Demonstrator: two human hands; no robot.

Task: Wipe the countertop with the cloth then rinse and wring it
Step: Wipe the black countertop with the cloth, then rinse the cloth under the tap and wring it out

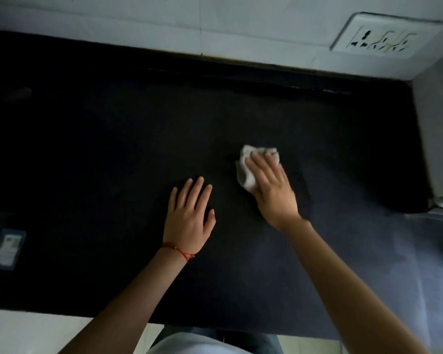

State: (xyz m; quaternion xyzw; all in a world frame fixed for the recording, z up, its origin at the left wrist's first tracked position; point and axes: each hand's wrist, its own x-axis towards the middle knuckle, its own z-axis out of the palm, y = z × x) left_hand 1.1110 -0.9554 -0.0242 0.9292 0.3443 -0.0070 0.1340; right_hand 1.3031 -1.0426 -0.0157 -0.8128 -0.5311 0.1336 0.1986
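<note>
**Cloth mid-counter under the right hand, wiping not yet finished**

Cloth point(251, 169) is the pale, bunched rag on the dark countertop point(113, 139), and the wiping step looks to be in hand; rinsing and wringing are not yet done.

Nearest the viewer, the left hand point(189, 213) lies flat on the stone with its fingers spread and straight, holding nothing, a red thread point(179, 251) at its wrist. It sits just beside the cloth, apart from it, to the left and nearer the front edge.

A little farther in, the right hand point(269, 185) presses down on the cloth, fingers extended over it; part of the rag shows past the fingertips and at the thumb side. Whether the thumb tucks under the fabric cannot be told.

Risks, as I judge them: the wad is small and loosely crumpled, so a flat press could let it slip out during a sweep. The dim light may hide missed patches on the dark surface.

Beyond, a wall socket point(384, 39) sits above the back edge, so a dripping cloth should stay off it.
</note>
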